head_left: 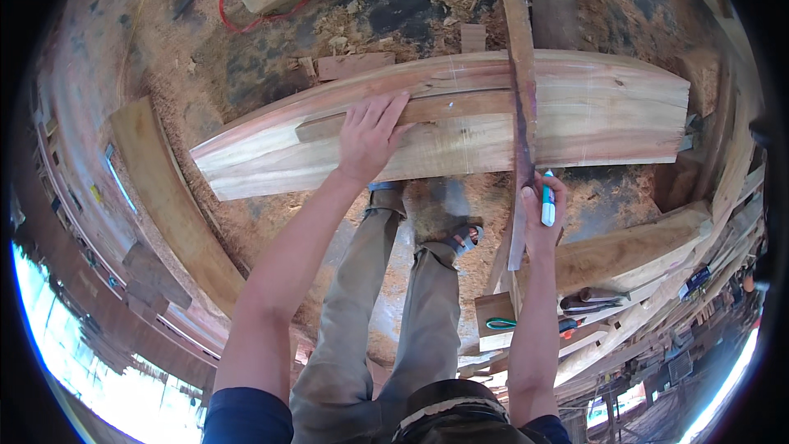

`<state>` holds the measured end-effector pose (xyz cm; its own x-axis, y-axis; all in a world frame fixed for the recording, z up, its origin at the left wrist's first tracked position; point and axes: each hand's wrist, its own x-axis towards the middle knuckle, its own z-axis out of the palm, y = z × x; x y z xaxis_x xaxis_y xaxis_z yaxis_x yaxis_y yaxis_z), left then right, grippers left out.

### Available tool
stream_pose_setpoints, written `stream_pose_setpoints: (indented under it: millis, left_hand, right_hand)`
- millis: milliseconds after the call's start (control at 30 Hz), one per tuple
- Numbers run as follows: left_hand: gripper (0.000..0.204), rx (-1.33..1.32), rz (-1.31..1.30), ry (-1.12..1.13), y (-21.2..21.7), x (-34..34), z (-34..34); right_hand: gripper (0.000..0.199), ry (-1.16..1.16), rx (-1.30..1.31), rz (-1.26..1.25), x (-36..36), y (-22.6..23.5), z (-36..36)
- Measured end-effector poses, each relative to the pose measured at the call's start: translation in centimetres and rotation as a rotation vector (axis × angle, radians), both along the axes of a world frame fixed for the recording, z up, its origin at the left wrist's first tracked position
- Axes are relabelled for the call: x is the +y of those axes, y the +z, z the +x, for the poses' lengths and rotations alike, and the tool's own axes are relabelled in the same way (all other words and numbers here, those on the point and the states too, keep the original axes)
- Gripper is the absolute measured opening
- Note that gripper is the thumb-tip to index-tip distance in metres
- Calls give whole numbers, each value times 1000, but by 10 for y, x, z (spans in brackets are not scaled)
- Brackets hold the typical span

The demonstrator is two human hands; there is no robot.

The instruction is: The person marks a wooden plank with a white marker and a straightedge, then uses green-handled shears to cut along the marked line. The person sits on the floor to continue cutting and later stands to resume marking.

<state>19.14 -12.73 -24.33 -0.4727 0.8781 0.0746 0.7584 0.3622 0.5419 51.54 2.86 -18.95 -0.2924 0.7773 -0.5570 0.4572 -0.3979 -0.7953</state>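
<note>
Across the big curved timber plank [460, 123] in front of me, my left hand [367, 136] lies flat with fingers spread, pressing on the pale face near its middle. My right hand [542, 210] is closed around a blue-and-white marker [548, 197] and also steadies the thin dark wooden batten [521, 99] that crosses the plank from far edge to near edge. To mark well, I judge that I should keep the batten pinned tight and the plank from shifting. Sawdust covers the floor [246, 57] under my sandalled feet.
</note>
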Motion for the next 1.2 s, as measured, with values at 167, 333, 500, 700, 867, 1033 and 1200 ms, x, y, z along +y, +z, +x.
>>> stream_pose_setpoints:
  millis: [167, 333, 500, 700, 867, 1033, 1200]
  left_hand:
    - [60, 56, 37, -25, 0, 1, -1]
    - [61, 52, 43, -11, 2, 1, -1]
    - [61, 8, 32, -4, 6, 0, -2]
    - [63, 68, -16, -9, 2, -2, 0]
    - [66, 170, -85, -53, -4, 0, 3]
    - [63, 187, -90, -68, -8, -1, 3]
    - [58, 129, -67, -81, -11, 0, 5]
  right_hand:
    - [42, -3, 62, 28, 0, -5, 4]
    - [42, 62, -6, 57, 3, -11, 12]
    - [43, 54, -1, 41, 3, -14, 17]
    - [41, 80, 4, 85, 2, -5, 5]
    - [36, 63, 5, 150, 2, 12, -15]
    - [36, 22, -25, 93, 6, 17, -18]
    - [37, -66, -81, 76, 4, 17, -15]
